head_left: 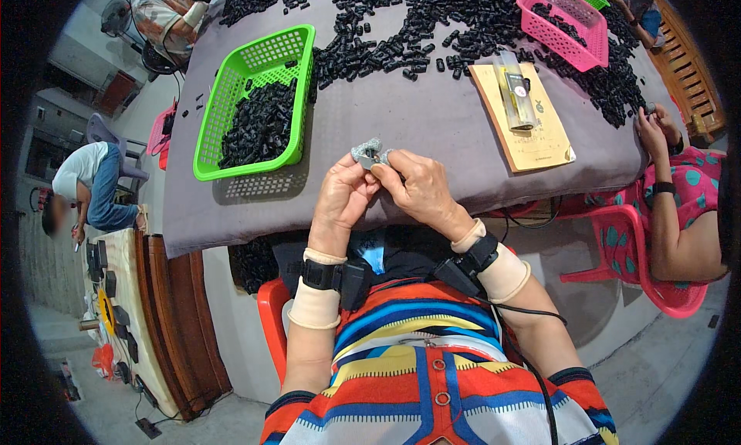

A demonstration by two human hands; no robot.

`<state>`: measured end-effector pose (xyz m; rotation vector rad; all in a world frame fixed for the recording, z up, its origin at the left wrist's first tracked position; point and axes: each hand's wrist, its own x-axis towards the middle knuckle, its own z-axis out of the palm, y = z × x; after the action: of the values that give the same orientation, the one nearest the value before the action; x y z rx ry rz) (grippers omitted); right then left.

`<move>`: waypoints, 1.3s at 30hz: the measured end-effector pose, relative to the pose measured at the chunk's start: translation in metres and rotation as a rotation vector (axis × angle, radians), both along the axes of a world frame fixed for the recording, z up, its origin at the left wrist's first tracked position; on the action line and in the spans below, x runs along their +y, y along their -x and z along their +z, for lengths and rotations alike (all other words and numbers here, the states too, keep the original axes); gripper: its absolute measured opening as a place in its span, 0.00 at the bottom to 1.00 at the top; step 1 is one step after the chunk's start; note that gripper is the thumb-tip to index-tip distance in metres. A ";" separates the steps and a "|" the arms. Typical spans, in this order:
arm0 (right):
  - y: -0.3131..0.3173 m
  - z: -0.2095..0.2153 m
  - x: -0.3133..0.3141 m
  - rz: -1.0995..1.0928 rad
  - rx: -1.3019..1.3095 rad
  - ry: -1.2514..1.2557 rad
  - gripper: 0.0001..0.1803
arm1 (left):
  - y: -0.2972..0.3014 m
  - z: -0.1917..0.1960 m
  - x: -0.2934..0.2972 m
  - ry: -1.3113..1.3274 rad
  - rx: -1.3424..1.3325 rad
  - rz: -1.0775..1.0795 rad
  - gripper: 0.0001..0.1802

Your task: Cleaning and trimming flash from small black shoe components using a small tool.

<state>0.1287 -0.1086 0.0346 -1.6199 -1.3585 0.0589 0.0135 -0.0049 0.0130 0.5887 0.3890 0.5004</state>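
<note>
My left hand (340, 194) and my right hand (423, 184) meet over the near edge of the cloth-covered table, with fingers pinched together. Between them is a small dark piece (376, 158), mostly hidden by the fingertips, that looks like the black pieces on the table. Silvery grey material (363, 153) shows at the fingertips of both hands; whether it is a finger wrap or part of the held thing is unclear. To the left of my hands stands a green plastic basket (204, 155), partly filled with small black cylindrical pieces (258, 128).
Loose black pieces (378, 40) spread across the far table. A pink basket (594, 55) stands at the far right, near a yellow pad (544, 148) with a clear plastic case (513, 94) on it. Co-workers sit right and far left; a person bends over at left. A cable hangs by my right arm.
</note>
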 end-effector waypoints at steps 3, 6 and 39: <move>0.001 0.000 0.001 -0.028 -0.022 0.021 0.12 | 0.002 -0.004 0.004 -0.042 -0.050 -0.068 0.16; 0.002 -0.001 0.003 -0.062 0.001 -0.019 0.12 | 0.001 -0.001 0.003 -0.023 -0.046 -0.047 0.14; -0.008 0.003 -0.001 -0.059 0.411 -0.024 0.17 | 0.004 0.055 -0.009 -0.747 0.374 0.400 0.11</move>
<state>0.1370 -0.1096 0.0379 -1.5247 -0.9907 0.3217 0.0099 -0.0137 0.0680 1.3513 0.6871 0.9365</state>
